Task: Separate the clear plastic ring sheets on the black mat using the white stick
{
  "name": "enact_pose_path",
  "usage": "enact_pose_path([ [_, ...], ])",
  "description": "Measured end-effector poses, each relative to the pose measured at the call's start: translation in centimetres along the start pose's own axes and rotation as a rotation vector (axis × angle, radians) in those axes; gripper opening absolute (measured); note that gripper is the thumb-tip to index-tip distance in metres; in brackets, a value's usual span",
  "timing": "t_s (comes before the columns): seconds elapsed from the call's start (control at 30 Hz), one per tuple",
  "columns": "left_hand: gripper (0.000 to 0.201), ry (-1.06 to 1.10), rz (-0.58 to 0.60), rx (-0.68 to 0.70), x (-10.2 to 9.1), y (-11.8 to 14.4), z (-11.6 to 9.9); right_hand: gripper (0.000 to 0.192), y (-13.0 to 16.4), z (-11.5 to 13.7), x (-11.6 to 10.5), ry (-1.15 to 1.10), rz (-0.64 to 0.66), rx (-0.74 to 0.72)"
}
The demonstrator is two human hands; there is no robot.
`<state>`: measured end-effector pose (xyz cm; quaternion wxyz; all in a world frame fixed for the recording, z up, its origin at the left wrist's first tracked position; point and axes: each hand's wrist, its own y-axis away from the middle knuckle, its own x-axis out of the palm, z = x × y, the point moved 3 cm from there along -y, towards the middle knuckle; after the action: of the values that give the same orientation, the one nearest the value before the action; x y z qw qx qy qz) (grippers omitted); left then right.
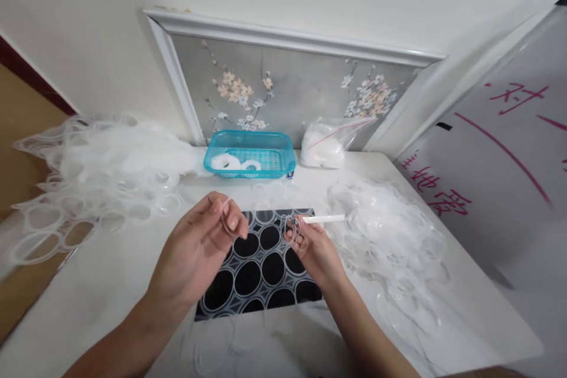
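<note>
My left hand (199,242) is closed in a pinch on a thin translucent ring (224,220). To its right, my right hand (319,248) grips a white stick (325,218) that points right, and several thin clear rings hang at its fingertips. Both hands are above a black board (248,245). A translucent sheet of joined rings (260,258) lies over this board and runs past its near edge. Exactly how the right fingers hold the rings is too small to tell.
A blue basket (250,174) with white rings inside stands at the back. Beside it sits a clear zip bag (325,147) with white contents. Heaps of translucent ring sheets lie left (110,159) and right (385,236) on the white table (478,319). A whiteboard (500,189) borders the right side.
</note>
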<state>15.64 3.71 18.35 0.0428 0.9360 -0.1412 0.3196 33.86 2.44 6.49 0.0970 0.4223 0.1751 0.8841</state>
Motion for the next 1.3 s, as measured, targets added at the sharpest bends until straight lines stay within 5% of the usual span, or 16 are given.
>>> enact_pose_path([
  [0.2, 0.017, 0.325, 0.116, -0.168, 2.7, 3.0, -1.6, 0.013, 4.3, 2.0, 7.9, -0.058, 0.366, 0.102],
  [0.37, 0.014, 0.434, 0.063, -0.169, 2.7, 4.3, -3.1, 0.012, 6.2, 1.9, 11.1, -0.152, 0.548, 0.229],
  [0.93, 0.012, 0.564, 0.025, -0.255, 2.7, 4.8, -3.4, 0.007, 7.3, 1.4, 12.1, -0.204, 0.66, 0.329],
  [1.3, 0.013, 0.571, 0.032, -0.29, 2.7, 4.7, -3.2, 0.006, 7.6, 1.5, 12.2, -0.177, 0.616, 0.344],
])
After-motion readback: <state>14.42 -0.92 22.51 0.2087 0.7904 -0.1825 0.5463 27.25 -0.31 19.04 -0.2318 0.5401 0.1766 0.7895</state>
